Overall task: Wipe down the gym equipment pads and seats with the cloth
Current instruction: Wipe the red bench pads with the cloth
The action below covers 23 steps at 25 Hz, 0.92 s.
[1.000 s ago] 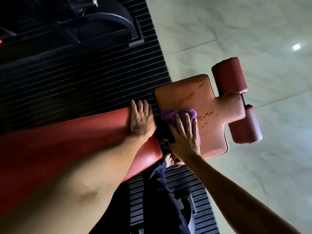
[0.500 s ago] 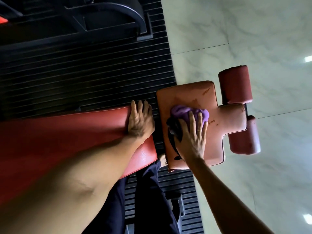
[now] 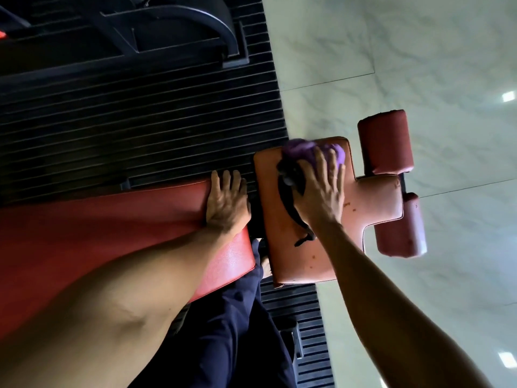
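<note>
A worn orange-red seat pad point(image 3: 375, 200) of a gym bench lies in the middle of the view. On its far edge sits a bunched purple cloth point(image 3: 296, 149), pressed down by my right hand point(image 3: 321, 189) with fingers spread over it. A black strap point(image 3: 288, 208) trails from under that hand across the seat. My left hand point(image 3: 226, 203) rests flat on the end of the long red back pad point(image 3: 112, 228). Two red roller pads point(image 3: 386, 141) point(image 3: 400, 231) stick out past the seat.
A black ribbed rubber mat point(image 3: 140, 130) lies under the bench. A dark machine frame point(image 3: 179, 26) stands at the top left. Pale marble floor tiles point(image 3: 419, 65) fill the right side. My dark trouser leg point(image 3: 223, 331) and bare foot show below the bench.
My right hand has slid the purple cloth from the near middle of the seat pad toward its far edge. The left hand has stayed on the back pad.
</note>
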Tool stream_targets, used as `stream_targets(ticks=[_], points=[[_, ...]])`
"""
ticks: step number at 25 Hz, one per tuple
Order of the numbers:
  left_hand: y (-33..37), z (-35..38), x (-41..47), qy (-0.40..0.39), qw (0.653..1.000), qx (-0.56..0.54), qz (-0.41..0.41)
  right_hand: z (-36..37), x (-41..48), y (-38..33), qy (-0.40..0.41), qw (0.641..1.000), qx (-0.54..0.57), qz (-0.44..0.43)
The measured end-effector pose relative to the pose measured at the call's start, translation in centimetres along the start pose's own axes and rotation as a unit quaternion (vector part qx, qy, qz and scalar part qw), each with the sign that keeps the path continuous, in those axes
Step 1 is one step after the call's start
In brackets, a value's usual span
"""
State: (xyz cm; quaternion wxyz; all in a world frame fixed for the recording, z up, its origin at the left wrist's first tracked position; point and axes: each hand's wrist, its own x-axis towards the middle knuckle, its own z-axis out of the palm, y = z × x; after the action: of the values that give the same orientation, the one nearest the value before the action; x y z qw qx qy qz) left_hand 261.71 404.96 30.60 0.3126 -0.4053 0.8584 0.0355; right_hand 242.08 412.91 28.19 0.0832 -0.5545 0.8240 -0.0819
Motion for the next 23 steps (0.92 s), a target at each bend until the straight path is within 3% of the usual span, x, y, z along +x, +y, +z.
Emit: stream_targets(ticks=[3,8,12,17,20,23], points=[[0.0,0.1,0.0,-0.014,1.000,-0.002,-0.003,-0.5,-4.1,-0.1,0.021,0.997,0.007,0.076],[0.2,-0.3,-0.1,-0.005,0.999,-0.038,0.002,1.3,-2.2,-6.7,-0.047,0.999,0.024,-0.012],[-0.2,-0.1,0.0,0.003,1.000,-0.021,0.009,0.7,2.7,-3.9,-0.047,0.997,-0.008,-0.064],[-0.3,-0.1,-0.1,0.059,0.996,-0.062,0.000,-0.4,-0.4,-1.0,0.003,0.993,-0.008,0.119],[0.6,0.4,0.3,0.141,0.980,-0.138,0.022,0.2,0.0,-3.9,-0.040,0.999,-0.005,0.027],[2.6,0.3,1.4,0.192,0.957,-0.214,0.041,0.4,2.0,-2.5,-0.062,0.995,0.004,-0.075]])
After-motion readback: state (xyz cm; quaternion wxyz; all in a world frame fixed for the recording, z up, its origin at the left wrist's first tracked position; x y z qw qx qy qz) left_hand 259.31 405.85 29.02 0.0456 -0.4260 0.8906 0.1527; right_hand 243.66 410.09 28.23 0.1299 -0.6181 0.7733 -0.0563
